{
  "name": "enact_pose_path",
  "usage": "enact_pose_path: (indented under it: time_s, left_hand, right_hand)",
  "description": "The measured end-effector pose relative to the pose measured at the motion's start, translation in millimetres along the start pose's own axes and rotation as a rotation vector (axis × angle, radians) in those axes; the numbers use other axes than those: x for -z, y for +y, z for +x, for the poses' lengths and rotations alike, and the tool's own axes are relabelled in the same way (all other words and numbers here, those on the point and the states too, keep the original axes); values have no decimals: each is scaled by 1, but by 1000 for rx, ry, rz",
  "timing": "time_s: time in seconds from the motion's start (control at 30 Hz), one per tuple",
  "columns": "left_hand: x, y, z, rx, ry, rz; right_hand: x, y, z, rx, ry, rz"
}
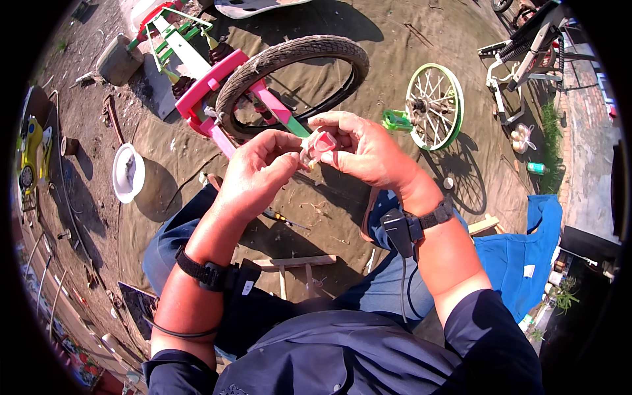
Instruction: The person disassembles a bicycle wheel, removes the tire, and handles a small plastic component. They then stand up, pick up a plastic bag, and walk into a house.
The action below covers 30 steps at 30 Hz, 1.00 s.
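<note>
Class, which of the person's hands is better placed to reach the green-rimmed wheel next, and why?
Probably the right hand: it is nearer the green-rimmed wheel than the left hand is. Both hands hold the small red item, though.

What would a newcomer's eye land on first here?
Probably the bright pink frame at upper left of centre, with a large dark tyre just to its right. Below the tyre, near the picture's centre, the person's left grip and right grip meet at a small pinkish-red and whitish thing. Then, farther right, the light-green-rimmed spoked wheel stands out against the brown ground cover.
</note>
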State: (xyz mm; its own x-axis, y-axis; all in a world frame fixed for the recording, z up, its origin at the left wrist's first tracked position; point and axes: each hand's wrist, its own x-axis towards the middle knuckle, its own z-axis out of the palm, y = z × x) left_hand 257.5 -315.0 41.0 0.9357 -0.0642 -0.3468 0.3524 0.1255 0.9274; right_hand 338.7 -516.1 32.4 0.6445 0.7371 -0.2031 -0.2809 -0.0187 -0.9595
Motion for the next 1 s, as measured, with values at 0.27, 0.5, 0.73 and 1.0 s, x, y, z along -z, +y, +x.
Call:
enact_pose_path:
  time_s: [0.27, 0.5, 0.73, 1.0]
  left_hand:
    - [-3, -6, 3, -35, 10, 306]
    - [4, -11, 5, -132, 165, 279]
    - [6, -1, -3, -167, 80, 442]
    - [-6, -4, -2, -203, -96, 135]
  right_hand:
    - [-6, 8, 0, 53, -5, -106]
    - [-8, 4, 0, 35, 52, -92]
    - [0, -8, -2, 59, 160, -378]
    - [-1, 9, 1, 154, 104, -155]
